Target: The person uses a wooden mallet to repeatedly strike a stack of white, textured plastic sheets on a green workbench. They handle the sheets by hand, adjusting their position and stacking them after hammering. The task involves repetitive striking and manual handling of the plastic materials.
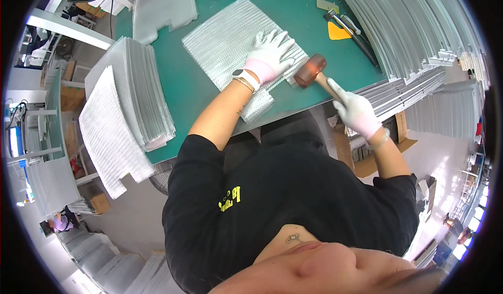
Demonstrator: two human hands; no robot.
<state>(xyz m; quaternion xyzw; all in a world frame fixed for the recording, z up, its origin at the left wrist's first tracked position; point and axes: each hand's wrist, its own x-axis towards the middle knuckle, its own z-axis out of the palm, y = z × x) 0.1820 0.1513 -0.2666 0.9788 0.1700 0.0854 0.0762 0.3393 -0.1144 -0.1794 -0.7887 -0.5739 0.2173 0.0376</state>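
My left hand, in a white glove, lies flat with fingers spread on a silvery mesh sheet with cut-out edges. My right hand, gloved too, is wrapped round the wooden handle of a mallet. The mallet's reddish-brown head is at the sheet's right edge, close to a narrow tab. Whether the head touches the sheet I cannot tell. The sheet rests on a green work table, its front tab reaching close to the table's near edge.
A stack of mesh sheets stands at the left, one sheet leaning off it. Another flat sheet lies at the far left. At the right are a black-handled hammer, a yellow piece and a large stack of grey panels.
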